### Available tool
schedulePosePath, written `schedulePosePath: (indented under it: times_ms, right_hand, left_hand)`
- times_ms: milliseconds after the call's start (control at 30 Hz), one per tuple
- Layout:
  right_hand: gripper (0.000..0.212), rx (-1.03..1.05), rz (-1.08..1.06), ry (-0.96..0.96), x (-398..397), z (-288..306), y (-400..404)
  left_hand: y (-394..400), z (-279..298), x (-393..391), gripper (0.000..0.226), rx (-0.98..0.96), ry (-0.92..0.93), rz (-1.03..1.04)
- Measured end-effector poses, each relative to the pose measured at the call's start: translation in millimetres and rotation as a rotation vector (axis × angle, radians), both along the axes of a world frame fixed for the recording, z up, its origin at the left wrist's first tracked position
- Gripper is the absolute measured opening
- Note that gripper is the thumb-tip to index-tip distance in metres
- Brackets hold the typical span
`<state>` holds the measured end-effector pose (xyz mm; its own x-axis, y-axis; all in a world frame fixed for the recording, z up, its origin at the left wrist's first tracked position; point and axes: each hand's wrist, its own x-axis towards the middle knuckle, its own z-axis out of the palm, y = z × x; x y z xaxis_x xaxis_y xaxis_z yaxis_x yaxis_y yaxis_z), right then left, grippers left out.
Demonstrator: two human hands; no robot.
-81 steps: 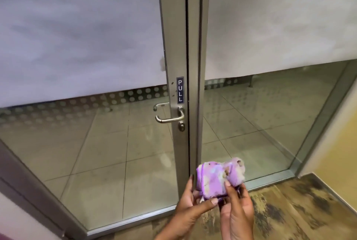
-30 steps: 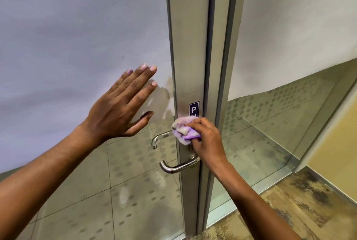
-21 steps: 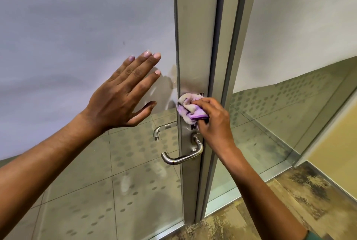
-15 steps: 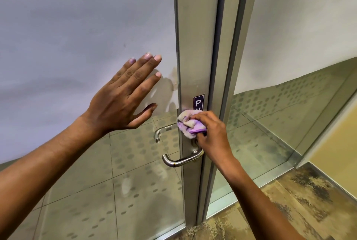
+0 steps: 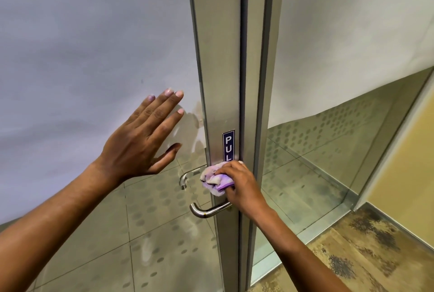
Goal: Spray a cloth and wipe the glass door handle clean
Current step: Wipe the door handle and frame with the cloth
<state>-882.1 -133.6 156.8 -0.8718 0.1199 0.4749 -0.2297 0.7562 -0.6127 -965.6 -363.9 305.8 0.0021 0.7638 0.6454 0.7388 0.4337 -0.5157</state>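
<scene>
At centre frame, one crumpled purple cloth [image 5: 216, 181] is pressed against the metal door stile [image 5: 217, 80], clamped in the fingers [image 5: 224, 170] of the right hand [image 5: 239, 187], just below a blue PULL sticker [image 5: 228, 145]. One lever handle [image 5: 206, 210] juts out directly beneath the cloth; a second lever [image 5: 187, 177] shows through the glass to its left. Left of centre, the left hand [image 5: 138, 141] lies flat on the frosted glass panel [image 5: 82, 45], its fingers spread and holding nothing. Two bare forearms rise from the lower edge.
</scene>
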Motion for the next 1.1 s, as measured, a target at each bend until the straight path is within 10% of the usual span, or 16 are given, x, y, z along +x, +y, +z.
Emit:
schedulePosePath:
  times_ms: [233, 500, 900, 1100]
  right_hand:
    - [0.041, -0.482, 0.32, -0.209, 15.2, 23.7, 2.0]
    - [0.056, -1.321, 0.347, 0.086, 57.0, 46.1, 48.7]
    - [0.058, -0.189, -0.005, 0.272, 7.6, 42.8, 13.2]
    - [0.056, -0.13, -0.022, 0.254, -5.3, 14.0, 13.7]
  left_hand:
    - [1.2, 2.4, 1.1, 0.067, 0.0, 0.001, -0.026]
    - [0.5, 0.7, -0.6, 0.065, 0.008, 0.005, -0.006]
    - [0.3, -0.1, -0.8, 0.064, 0.008, 0.005, -0.004]
    - [1.1, 0.8, 0.3, 0.062, 0.015, -0.009, -0.004]
